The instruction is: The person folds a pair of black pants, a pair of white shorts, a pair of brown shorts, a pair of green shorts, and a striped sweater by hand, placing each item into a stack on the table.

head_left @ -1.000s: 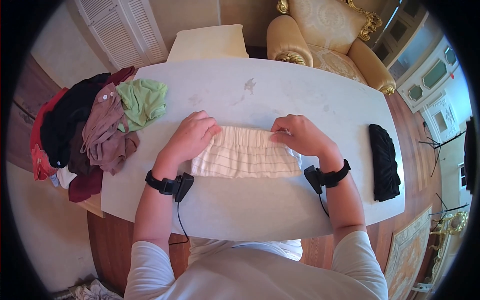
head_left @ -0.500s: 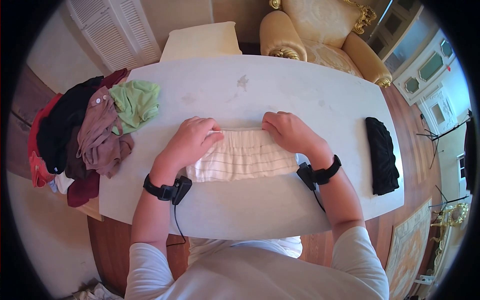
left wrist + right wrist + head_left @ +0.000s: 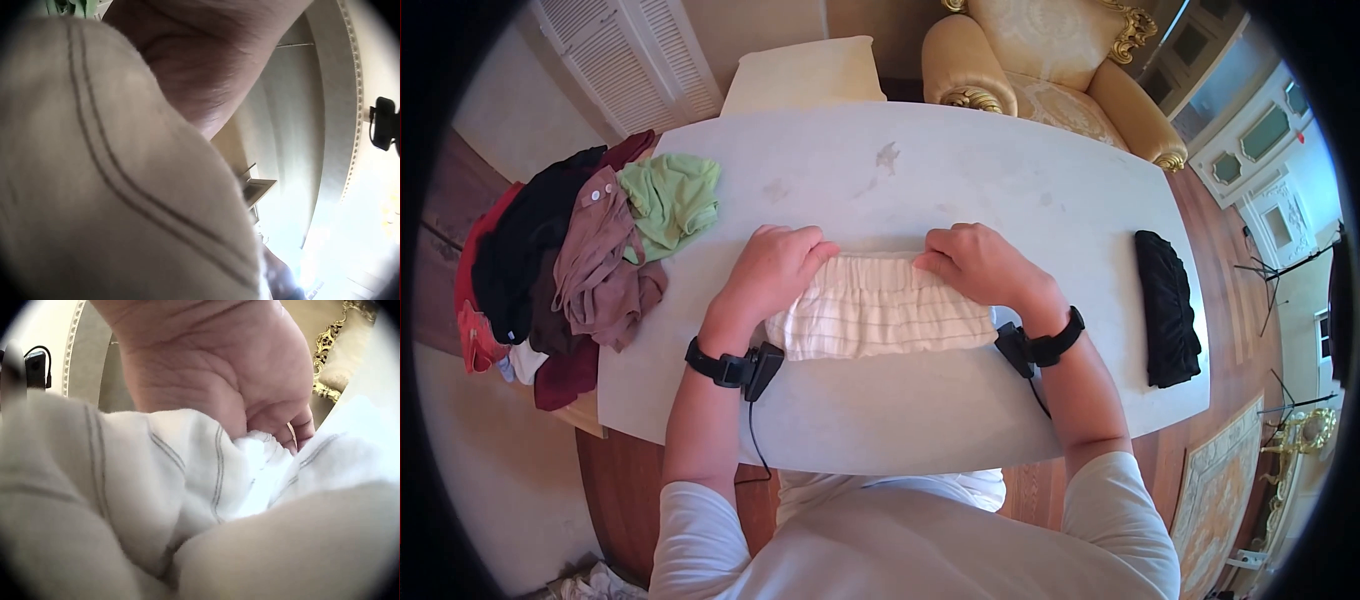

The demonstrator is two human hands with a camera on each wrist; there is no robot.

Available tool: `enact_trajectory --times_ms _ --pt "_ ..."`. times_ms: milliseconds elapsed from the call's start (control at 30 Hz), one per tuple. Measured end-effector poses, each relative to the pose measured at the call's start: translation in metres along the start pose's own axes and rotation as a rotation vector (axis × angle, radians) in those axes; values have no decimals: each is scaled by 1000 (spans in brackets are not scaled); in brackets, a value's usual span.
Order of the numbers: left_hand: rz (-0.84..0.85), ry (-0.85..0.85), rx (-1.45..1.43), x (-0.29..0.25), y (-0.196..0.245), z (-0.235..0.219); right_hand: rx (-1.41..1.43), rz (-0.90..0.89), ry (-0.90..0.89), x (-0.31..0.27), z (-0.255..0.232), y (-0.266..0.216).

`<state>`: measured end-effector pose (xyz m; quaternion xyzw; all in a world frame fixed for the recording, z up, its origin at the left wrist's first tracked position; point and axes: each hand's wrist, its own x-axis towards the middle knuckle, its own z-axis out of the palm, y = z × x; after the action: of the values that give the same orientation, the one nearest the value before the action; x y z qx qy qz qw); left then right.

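Note:
Cream shorts (image 3: 880,315) with thin dark stripes and a gathered elastic waistband lie spread in front of the person, waistband away from the body. My left hand (image 3: 778,268) pinches the waistband near its left end, thumb on the near side. The right hand (image 3: 985,262) grips the waistband toward its right end, fingers curled over the far edge. In the left wrist view, the striped cloth (image 3: 125,169) fills much of the picture and covers the fingers. Folds of the cloth (image 3: 150,469) bunch below the right palm (image 3: 206,375) in the right wrist view.
On the white table (image 3: 820,430), a heap of clothes (image 3: 550,260) lies at the left, with a light green garment (image 3: 670,200) on it. A folded black garment (image 3: 1167,310) is near the right edge. Beyond the table stand a cream-covered seat (image 3: 805,75) and a gold armchair (image 3: 1060,90).
The right hand has shifted left along the waistband and now curls over it, bringing the hands slightly closer together. The left hand keeps its hold, and the head view has tilted slightly.

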<state>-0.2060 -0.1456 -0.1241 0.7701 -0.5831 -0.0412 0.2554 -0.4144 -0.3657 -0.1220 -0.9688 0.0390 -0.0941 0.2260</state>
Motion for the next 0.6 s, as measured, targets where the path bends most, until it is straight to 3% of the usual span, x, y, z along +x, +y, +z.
enact_trajectory --times_ms 333,400,533,600 --pt "-39 -4 -26 0 1 -2 37 28 35 2 -2 2" --pt "-74 27 -163 -3 7 -7 81 44 35 2 -4 0" --pt "-56 246 -175 -7 5 -9 172 64 -4 0 -19 -8" --pt "-192 279 -70 -8 10 -19 169 63 16 -4 -25 -7"
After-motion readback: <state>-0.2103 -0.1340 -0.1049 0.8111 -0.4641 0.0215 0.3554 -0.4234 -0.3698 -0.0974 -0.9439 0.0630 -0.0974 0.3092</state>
